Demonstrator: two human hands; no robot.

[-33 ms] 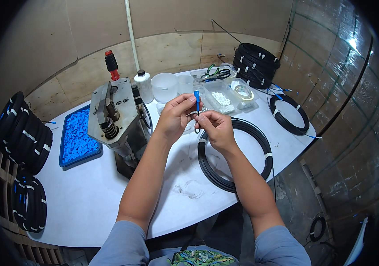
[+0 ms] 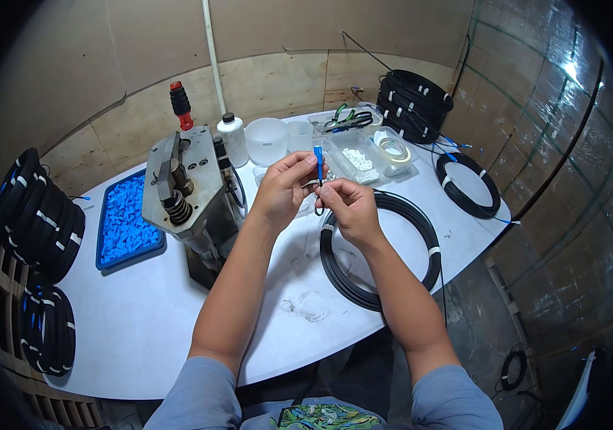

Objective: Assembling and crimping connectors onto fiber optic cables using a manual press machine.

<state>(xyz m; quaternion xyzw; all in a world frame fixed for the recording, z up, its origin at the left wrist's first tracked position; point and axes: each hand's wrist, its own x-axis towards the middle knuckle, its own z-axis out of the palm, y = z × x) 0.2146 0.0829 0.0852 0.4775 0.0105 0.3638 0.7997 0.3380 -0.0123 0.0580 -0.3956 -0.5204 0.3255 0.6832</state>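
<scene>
A black cable end with a blue connector (image 2: 318, 155) points upward between my hands, above the middle of the table. My left hand (image 2: 286, 188) pinches it near the connector, fingers closed. Just below, my right hand (image 2: 348, 206) grips the black cable, thumb against the fingers. A short bend of the cable shows under my fingertips. Beneath my right hand and forearm lies a black cable coil (image 2: 429, 228) bound with white ties. Whether the held cable runs into that coil is hidden by my hands.
To the left stand a metal press (image 2: 190, 175) and a blue tray (image 2: 109, 266) of small blue parts. Behind my hands are a white bottle (image 2: 232, 136), a plastic tub (image 2: 266, 143) and a parts box (image 2: 399, 169). Cable coils (image 2: 414, 107) are stacked at the back right and far left.
</scene>
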